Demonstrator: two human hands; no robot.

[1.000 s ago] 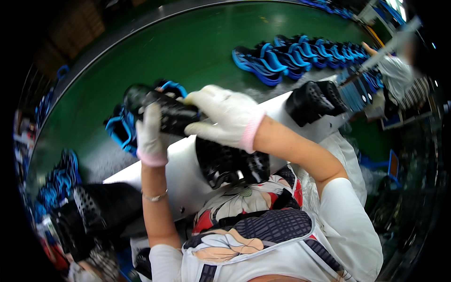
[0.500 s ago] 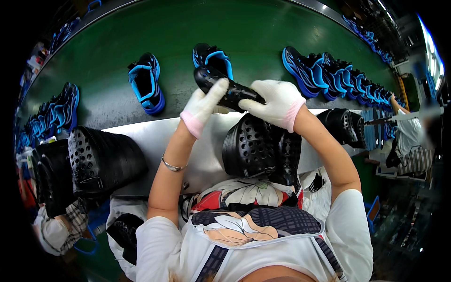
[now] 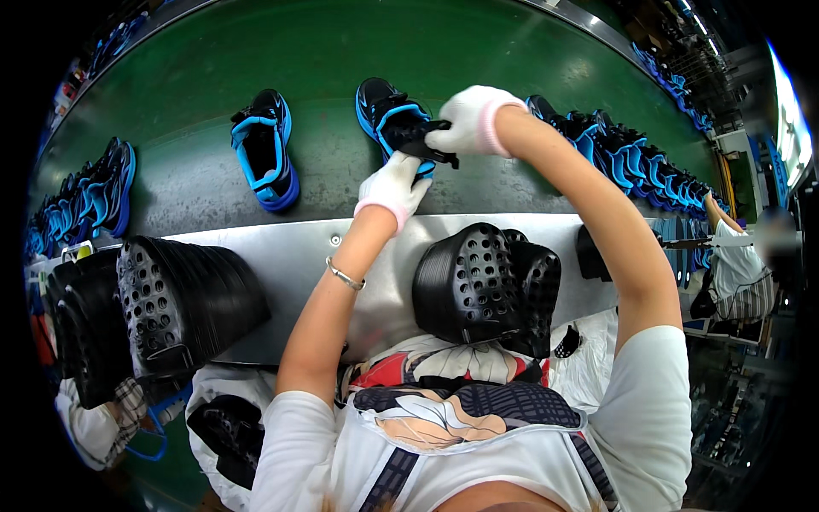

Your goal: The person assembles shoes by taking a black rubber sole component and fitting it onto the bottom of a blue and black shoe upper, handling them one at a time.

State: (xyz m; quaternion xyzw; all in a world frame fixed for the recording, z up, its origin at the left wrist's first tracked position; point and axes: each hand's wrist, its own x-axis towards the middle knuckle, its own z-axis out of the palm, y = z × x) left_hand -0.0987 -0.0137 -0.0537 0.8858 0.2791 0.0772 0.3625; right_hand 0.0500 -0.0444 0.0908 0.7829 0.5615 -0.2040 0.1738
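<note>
Head view: 2 hands (image 3: 431,154) grip sandal (image 3: 394,119); insole stacks (image 3: 478,282) flank.

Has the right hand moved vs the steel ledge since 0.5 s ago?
Yes. The right hand is farther out over the green belt, away from the steel ledge.

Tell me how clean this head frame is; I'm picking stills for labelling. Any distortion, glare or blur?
Head view: strong fisheye, the green belt and metal ledge bow toward a black rim; a bright window glares at far right; a person there is blurred; both gloved hands, left and right, look sharp.
</note>
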